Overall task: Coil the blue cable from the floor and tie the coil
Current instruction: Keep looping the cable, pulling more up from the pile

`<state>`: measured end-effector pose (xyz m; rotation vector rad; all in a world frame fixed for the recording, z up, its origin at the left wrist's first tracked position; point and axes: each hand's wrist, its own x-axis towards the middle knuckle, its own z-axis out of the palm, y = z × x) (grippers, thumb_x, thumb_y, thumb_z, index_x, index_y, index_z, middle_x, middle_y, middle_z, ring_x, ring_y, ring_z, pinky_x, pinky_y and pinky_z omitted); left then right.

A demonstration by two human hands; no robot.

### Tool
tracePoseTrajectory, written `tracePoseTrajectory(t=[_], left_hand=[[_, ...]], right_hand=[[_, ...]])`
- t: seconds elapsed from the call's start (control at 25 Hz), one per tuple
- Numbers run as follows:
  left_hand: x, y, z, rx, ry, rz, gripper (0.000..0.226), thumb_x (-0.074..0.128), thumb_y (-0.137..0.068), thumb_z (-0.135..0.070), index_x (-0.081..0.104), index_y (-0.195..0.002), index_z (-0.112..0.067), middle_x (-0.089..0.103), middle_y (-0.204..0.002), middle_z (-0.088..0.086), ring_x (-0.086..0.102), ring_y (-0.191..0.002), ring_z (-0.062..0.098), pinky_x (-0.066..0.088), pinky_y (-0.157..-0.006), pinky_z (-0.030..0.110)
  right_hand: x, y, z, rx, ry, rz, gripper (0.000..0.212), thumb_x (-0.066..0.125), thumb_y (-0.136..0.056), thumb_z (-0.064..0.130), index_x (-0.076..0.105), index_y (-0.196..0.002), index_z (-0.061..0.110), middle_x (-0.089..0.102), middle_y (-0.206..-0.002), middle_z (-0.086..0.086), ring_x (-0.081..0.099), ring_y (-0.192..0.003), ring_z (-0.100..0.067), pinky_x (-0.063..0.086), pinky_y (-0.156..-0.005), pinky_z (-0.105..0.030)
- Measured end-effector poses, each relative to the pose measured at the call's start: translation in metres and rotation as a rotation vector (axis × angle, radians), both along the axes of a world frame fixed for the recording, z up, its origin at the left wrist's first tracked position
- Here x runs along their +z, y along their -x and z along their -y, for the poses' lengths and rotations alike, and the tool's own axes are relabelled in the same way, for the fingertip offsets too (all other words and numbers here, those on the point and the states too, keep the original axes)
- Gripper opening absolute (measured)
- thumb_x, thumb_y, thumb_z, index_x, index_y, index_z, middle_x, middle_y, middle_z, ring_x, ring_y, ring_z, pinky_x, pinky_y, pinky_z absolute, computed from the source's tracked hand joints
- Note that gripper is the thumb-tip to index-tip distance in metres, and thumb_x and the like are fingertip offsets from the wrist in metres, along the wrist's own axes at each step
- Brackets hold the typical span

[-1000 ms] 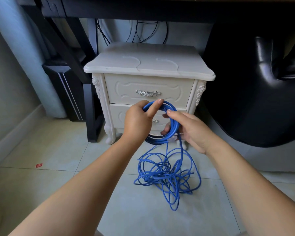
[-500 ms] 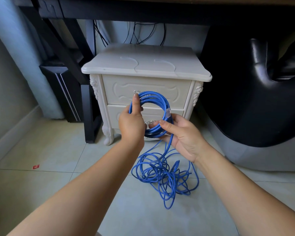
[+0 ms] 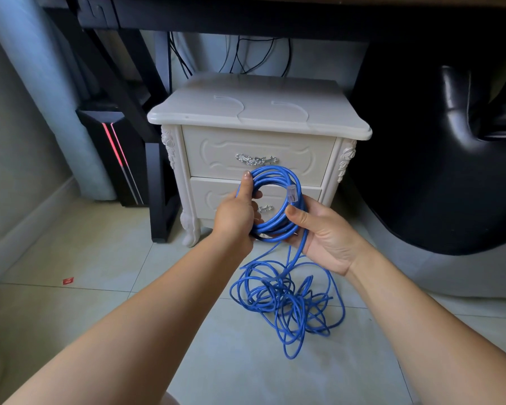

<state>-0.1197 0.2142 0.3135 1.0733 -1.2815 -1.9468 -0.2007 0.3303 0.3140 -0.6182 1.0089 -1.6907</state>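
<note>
Blue thin cable (image 3: 272, 173), one coil plus one loose pile, is gripped by left hand (image 3: 235, 214) and right hand (image 3: 327, 238), fingers partly hidden.

Pale tiled floor (image 3: 70, 323) running across room, grout lines showing. Grey wall (image 3: 9, 153) with baseboard closing left side. White carved nightstand (image 3: 257, 112) standing at centre, two drawers, silver handle (image 3: 256, 159) sitting on upper one. Dark desk frame (image 3: 246, 13) spanning overhead, black leg (image 3: 158, 200) coming down just left of nightstand. Black computer tower (image 3: 100, 133) standing behind leg, red strips glowing. Black cables (image 3: 237, 54) hanging behind nightstand. Glossy black padded seat (image 3: 421, 171) filling right side. Small red scrap (image 3: 68, 280) lying on tiles at left.
</note>
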Motion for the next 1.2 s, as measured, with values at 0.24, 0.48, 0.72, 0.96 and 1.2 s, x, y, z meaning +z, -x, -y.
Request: tracePoseTrajectory(t=[0.24,0.48,0.72,0.96,1.2], left_hand=[[0.001,0.001,-0.005,-0.165,-0.202,-0.058,0.048,0.05,-0.094,-0.056,0.059,-0.083,-0.01,0.059,-0.054,0.005,0.063,-0.052,0.024,0.056,-0.068,0.038],[0.0,0.001,-0.008,-0.174,-0.201,-0.061,0.053,0.052,-0.091,-0.06,0.062,-0.099,-0.008,0.058,-0.081,0.015,0.058,-0.074,0.028,0.058,-0.076,0.042],[-0.004,0.006,-0.013,0.018,0.0,-0.042,0.048,0.047,-0.095,-0.056,0.06,-0.079,-0.013,0.035,-0.048,-0.006,0.034,-0.046,0.015,0.037,-0.044,0.022],[-0.005,0.007,-0.014,0.092,-0.1,0.012,0.05,0.049,-0.093,-0.059,0.059,-0.075,-0.014,0.041,-0.059,0.0,0.046,-0.054,0.019,0.044,-0.06,0.031],[-0.006,0.008,-0.012,0.039,-0.212,-0.01,0.051,0.052,-0.091,-0.06,0.058,-0.076,-0.012,0.051,-0.074,0.008,0.053,-0.074,0.024,0.052,-0.076,0.04]], right_hand=[[-0.001,0.002,-0.004,0.121,0.042,0.035,0.038,0.089,-0.059,0.022,0.078,-0.094,0.013,0.075,-0.101,-0.012,0.072,-0.097,-0.023,0.057,-0.088,-0.038],[-0.003,0.001,-0.001,0.082,0.035,0.127,0.044,0.092,-0.055,0.016,0.077,-0.095,0.009,0.072,-0.085,-0.009,0.071,-0.084,-0.022,0.058,-0.08,-0.037],[0.0,-0.006,0.005,-0.147,-0.004,0.2,0.003,0.06,-0.082,0.009,0.058,-0.082,0.011,0.055,-0.059,0.002,0.056,-0.055,-0.008,0.052,-0.073,-0.026],[-0.001,-0.005,-0.002,-0.066,0.017,0.266,0.019,0.053,-0.07,-0.005,0.069,-0.076,0.004,0.064,-0.072,-0.011,0.067,-0.073,-0.024,0.059,-0.078,-0.035],[-0.009,0.002,-0.005,0.061,0.077,0.222,0.039,0.091,-0.052,0.003,0.074,-0.087,0.004,0.07,-0.085,-0.013,0.07,-0.087,-0.027,0.056,-0.088,-0.038]])
